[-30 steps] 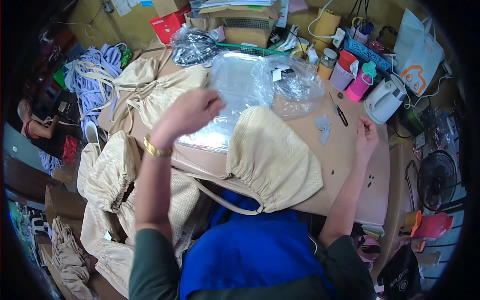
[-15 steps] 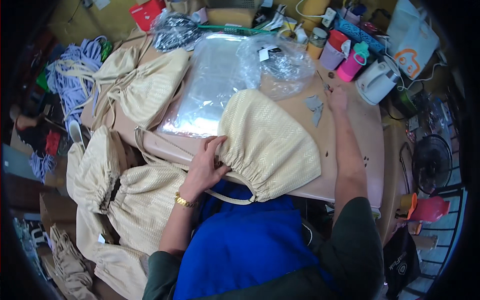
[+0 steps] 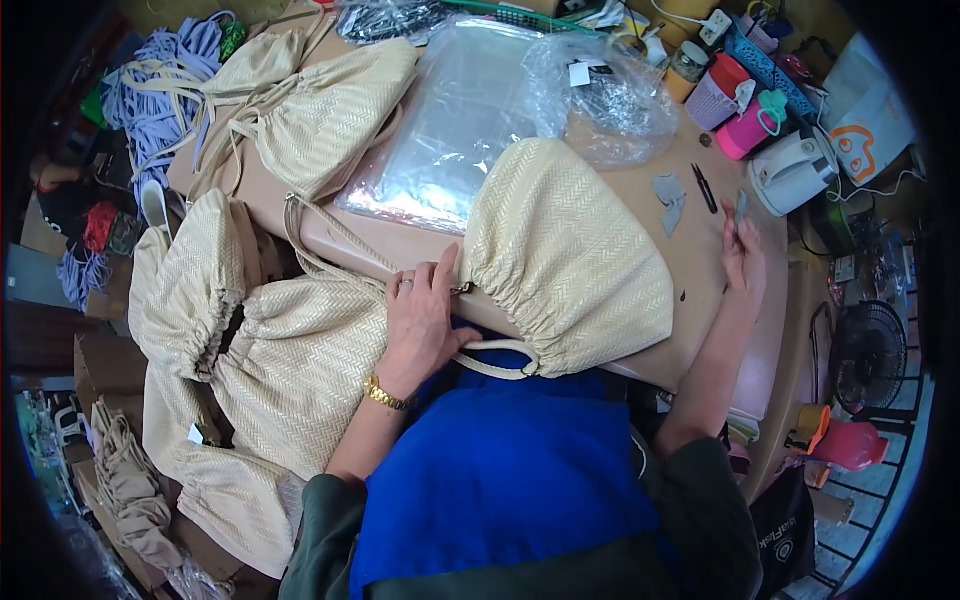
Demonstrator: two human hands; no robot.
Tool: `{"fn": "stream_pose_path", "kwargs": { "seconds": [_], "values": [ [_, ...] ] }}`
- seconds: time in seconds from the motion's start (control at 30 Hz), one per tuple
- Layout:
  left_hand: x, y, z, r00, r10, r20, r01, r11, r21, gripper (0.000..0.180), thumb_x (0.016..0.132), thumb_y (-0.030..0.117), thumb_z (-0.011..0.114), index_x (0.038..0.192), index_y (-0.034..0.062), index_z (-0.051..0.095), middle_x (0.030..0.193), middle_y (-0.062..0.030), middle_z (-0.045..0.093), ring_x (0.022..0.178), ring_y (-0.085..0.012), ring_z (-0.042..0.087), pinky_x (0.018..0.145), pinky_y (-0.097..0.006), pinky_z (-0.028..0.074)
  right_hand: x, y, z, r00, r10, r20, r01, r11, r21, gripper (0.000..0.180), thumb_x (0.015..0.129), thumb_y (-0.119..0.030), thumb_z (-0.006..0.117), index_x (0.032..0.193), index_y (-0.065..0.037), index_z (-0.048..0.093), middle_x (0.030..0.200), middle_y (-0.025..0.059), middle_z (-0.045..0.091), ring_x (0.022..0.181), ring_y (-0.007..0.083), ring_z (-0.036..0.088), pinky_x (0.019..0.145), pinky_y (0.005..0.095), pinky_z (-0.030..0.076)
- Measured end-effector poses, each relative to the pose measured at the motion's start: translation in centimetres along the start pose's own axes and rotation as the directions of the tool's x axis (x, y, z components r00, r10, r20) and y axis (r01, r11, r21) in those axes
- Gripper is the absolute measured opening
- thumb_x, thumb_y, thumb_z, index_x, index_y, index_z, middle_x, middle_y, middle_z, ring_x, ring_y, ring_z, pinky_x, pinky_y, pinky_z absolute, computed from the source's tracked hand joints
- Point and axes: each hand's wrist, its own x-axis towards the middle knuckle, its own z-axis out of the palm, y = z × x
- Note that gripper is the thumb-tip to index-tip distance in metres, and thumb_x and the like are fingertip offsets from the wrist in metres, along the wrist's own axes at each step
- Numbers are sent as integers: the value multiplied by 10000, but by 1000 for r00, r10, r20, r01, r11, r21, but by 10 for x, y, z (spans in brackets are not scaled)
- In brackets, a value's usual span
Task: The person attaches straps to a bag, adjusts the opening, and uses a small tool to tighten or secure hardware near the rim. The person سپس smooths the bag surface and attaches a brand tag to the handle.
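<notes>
While the cream bag lies over the tabletop's six o'clock edge, the left hand sits at its eight, by the strap, grip unclear to me. At three, the right hand's grip closes on a blurred tool; the kettle stands past it at one.

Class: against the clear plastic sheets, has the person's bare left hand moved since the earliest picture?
Yes, toward the tan table's near edge. In view, the left hand, first overlapping the plastic sheets, is now below them, beside the cream woven bag.
</notes>
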Motion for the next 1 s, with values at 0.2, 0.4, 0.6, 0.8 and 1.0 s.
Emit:
{"fn": "stream_pose_path", "kwargs": {
  "seconds": [0.2,0.4,0.6,0.8,1.0],
  "values": [
    [19,-5,19,966,37,-254,-80,984,-158,324,801,254,743,1031,38,667,829,-96,622,800,-285,590,795,-418,385,-77,36,151,942,192,274,-230,966,114,342,809,-27,677,1102,-46,502,990,76,521,754,152,546,704,288,460],
    [50,34,0,877,80,-473,-189,964,-188,225,849,215,702,998,50,665,798,-101,614,739,-280,585,769,-418,370,-99,91,255,976,-15,217,187,564,-804,372,710,-67,745,1000,-33,514,777,56,534,686,203,553,639,350,469],
    [54,41,7,879,97,-468,-242,935,-259,259,752,140,754,985,66,668,797,-87,639,742,-269,605,740,-394,385,-85,93,243,813,-360,457,552,227,-802,293,695,-21,743,965,-6,632,794,143,592,684,279,621,602,371,498],
    [47,55,28,990,119,-72,-135,692,-709,268,734,28,736,997,29,685,890,-96,656,816,-270,610,821,-340,456,-60,75,247,648,-604,464,638,99,-763,218,699,51,696,904,11,631,740,128,559,615,277,572,544,368,456],
    [40,50,42,994,103,29,-2,293,-956,350,856,27,721,1185,13,606,1187,-76,607,1003,-164,599,834,-329,476,-46,122,205,975,-124,186,222,456,-862,140,803,-37,645,936,-10,610,717,107,519,601,209,491,570,324,422]
  ]
}}
